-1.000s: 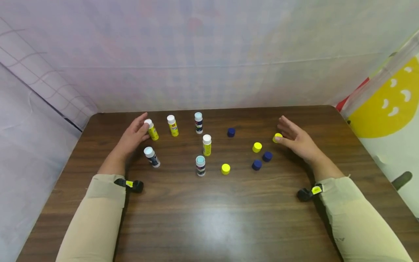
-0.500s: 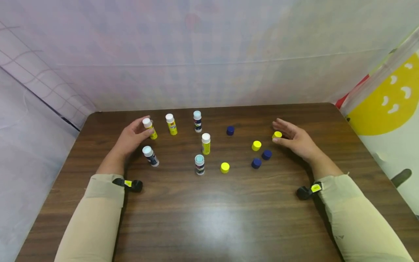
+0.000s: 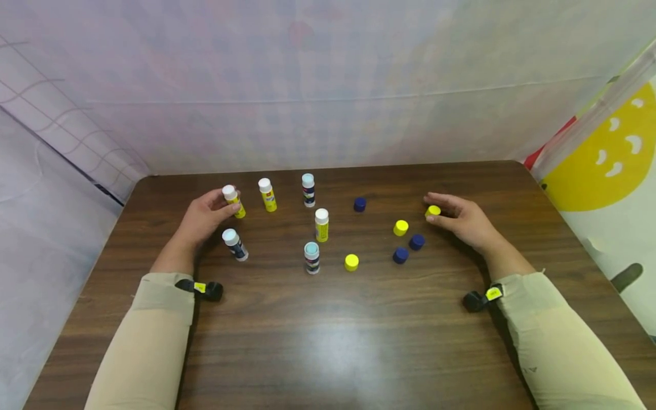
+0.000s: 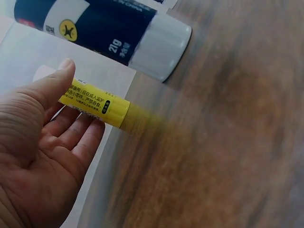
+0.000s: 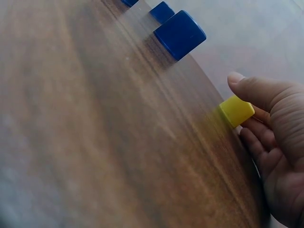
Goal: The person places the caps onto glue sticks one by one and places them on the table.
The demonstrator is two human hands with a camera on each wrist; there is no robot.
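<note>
From my station I judge the step as grasping. Left hand (image 3: 203, 218) curls round a yellow glue stick (image 4: 102, 104), left of the middle stick (image 3: 322, 228); right hand (image 3: 466, 221) bows half open about a yellow cap (image 5: 236, 112), right of it, contact unclear. Next: firm right pinch. Versus a second ago: left thumb crosses its stick, right fingers nearer.

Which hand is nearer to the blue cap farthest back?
The right hand. It is to the right of the blue cap, beside a yellow cap; the left hand is farther off to its left, at a yellow glue stick.
</note>
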